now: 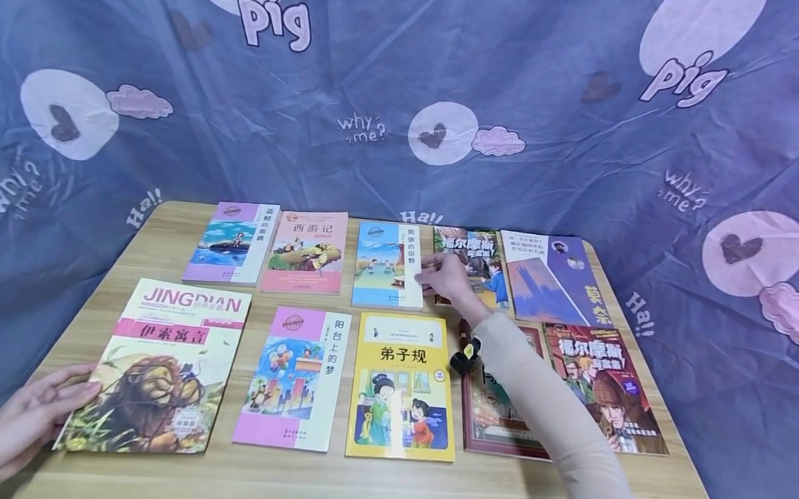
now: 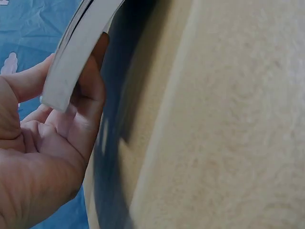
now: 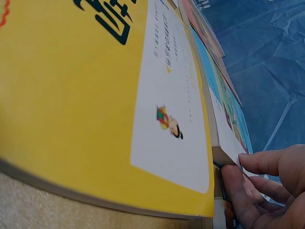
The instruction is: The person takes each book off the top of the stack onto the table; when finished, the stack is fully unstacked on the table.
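Note:
Several books lie in two rows on a wooden table (image 1: 170, 219). My left hand (image 1: 76, 391) is at the lower left corner of the big lion-cover book (image 1: 162, 373). In the left wrist view that book's corner (image 2: 71, 62) is raised off the table (image 2: 228, 143), with my fingers (image 2: 90, 86) under it and my thumb on the other side. My right hand (image 1: 439, 276) reaches to the back row and pinches the right edge of the blue and white book (image 1: 385, 267). The right wrist view shows a finger (image 3: 267, 162) on top of that book's edge (image 3: 228, 140) and others below.
A yellow book (image 1: 402, 389) and a pink book (image 1: 298, 380) lie in the front row, and my right forearm crosses a red-framed book (image 1: 492, 420). More books fill the back row and right side. A blue printed cloth (image 1: 408, 92) hangs behind and around the table.

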`<state>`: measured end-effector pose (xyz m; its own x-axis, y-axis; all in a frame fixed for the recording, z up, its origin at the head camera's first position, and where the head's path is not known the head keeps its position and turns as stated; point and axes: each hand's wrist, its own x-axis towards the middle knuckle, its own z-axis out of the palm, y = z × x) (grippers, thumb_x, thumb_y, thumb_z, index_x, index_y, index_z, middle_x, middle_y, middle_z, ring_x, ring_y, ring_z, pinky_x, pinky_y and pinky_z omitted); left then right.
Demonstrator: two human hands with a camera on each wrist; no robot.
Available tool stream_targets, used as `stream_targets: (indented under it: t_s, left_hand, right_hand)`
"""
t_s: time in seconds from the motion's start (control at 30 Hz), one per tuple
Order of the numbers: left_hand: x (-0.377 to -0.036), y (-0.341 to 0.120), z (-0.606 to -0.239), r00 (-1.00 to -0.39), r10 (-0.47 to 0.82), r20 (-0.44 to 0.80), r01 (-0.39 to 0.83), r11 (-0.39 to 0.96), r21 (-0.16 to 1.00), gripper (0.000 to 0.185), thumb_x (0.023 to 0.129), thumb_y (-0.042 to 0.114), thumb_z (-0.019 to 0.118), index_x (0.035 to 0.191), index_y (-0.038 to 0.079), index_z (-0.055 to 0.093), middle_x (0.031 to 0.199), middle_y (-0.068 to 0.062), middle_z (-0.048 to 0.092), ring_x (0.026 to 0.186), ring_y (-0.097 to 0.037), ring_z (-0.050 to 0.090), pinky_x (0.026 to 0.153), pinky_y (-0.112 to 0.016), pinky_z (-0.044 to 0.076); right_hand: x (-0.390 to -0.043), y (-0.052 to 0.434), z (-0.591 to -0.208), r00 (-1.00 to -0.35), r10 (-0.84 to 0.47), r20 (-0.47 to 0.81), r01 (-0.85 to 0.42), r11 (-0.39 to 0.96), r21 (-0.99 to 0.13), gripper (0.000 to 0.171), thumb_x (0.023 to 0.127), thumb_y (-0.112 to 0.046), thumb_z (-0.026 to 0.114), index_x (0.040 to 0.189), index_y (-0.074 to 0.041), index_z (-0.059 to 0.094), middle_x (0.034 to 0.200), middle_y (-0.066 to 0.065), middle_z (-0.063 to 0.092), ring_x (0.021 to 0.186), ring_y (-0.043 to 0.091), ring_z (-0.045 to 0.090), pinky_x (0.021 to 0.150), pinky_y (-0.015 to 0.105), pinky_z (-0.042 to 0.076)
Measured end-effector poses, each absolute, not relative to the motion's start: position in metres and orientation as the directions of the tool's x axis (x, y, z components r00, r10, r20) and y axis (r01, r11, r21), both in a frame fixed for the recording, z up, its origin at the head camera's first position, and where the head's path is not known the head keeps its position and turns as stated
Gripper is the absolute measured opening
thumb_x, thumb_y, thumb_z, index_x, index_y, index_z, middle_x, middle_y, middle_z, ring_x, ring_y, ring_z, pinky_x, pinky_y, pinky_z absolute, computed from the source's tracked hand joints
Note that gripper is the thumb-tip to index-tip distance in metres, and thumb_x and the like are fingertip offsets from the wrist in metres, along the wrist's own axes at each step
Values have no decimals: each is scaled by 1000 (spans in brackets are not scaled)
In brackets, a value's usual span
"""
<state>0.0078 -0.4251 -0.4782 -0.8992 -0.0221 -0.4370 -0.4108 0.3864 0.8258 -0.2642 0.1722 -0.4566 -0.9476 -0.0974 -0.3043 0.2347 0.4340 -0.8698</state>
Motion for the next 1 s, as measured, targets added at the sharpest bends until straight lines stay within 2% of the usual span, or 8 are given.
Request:
stream_targets:
  t_s: [0.07, 0.27, 0.4, 0.5, 0.67, 0.73, 0.9, 1.0]
  left_hand:
    - [5, -423, -481, -890, -18, -456, -425, 399, 813, 29, 115, 29, 47, 124, 56, 38, 107, 42, 60, 93, 17, 55, 61, -19, 46]
    - [1, -410, -484, -903, -56, -425, -404, 445, 799, 25, 113, 32, 50, 127, 50, 41, 101, 40, 59, 87, 12, 51, 54, -28, 40]
    - [-4, -400, -477, -934, -133, -331, -342, 601, 723, 48, 109, 37, 59, 148, 11, 50, 93, 33, 60, 79, 11, 48, 54, -22, 41]
    - [-11, -393, -466, -950, -200, -241, -306, 750, 586, 69, 104, 45, 66, 142, -11, 55, 91, 20, 67, 76, 12, 50, 59, -16, 44]
    - [-21, -383, -446, -966, -228, -126, -260, 869, 422, 60, 96, 55, 72, 125, 3, 74, 96, -12, 80, 78, -10, 67, 64, -32, 48]
    - [-27, -377, -440, -974, -207, -92, -227, 876, 426, 55, 97, 54, 72, 124, 5, 75, 101, -15, 80, 79, -12, 69, 63, -32, 49]
    - [-50, -347, -427, -987, -159, -26, -149, 844, 516, 52, 99, 46, 71, 128, 3, 72, 104, -23, 78, 73, 4, 60, 59, -21, 47]
    - [-67, -319, -418, -989, -143, 32, -104, 838, 535, 50, 99, 45, 72, 128, 4, 71, 107, -26, 78, 77, -9, 66, 63, -24, 48]
  right_hand:
    - [-264, 172, -456, -947, -96, -307, 238, 432, -870, 39, 97, -3, 73, 135, 1, 63, 110, 20, 70, 71, 17, 71, 70, 35, 72]
    - [-264, 172, -456, -944, -102, -312, 239, 441, -865, 40, 97, -4, 73, 136, 0, 64, 109, 17, 71, 75, 18, 72, 71, 35, 72]
    - [-263, 173, -455, -944, -118, -309, 231, 433, -871, 41, 97, -4, 73, 136, 0, 64, 104, 15, 70, 75, 18, 73, 72, 35, 72]
    - [-261, 176, -455, -942, -136, -306, 225, 420, -879, 43, 98, -5, 73, 139, 0, 63, 108, 19, 72, 75, 17, 73, 72, 35, 72]
    - [-252, 191, -449, -945, -170, -278, 191, 403, -895, 46, 100, -7, 71, 143, 2, 59, 121, 26, 73, 78, 17, 76, 77, 37, 73]
    - [-247, 199, -446, -949, -177, -260, 172, 398, -901, 46, 100, -8, 71, 143, 3, 59, 121, 26, 73, 80, 18, 77, 78, 38, 73]
    - [-233, 221, -434, -968, -177, -180, 90, 425, -901, 45, 101, -11, 71, 142, 2, 61, 115, 23, 74, 83, 23, 77, 76, 39, 73]
    - [-225, 231, -424, -976, -194, -97, -3, 461, -887, 45, 99, -14, 74, 141, -2, 64, 116, 24, 73, 88, 27, 75, 76, 41, 72]
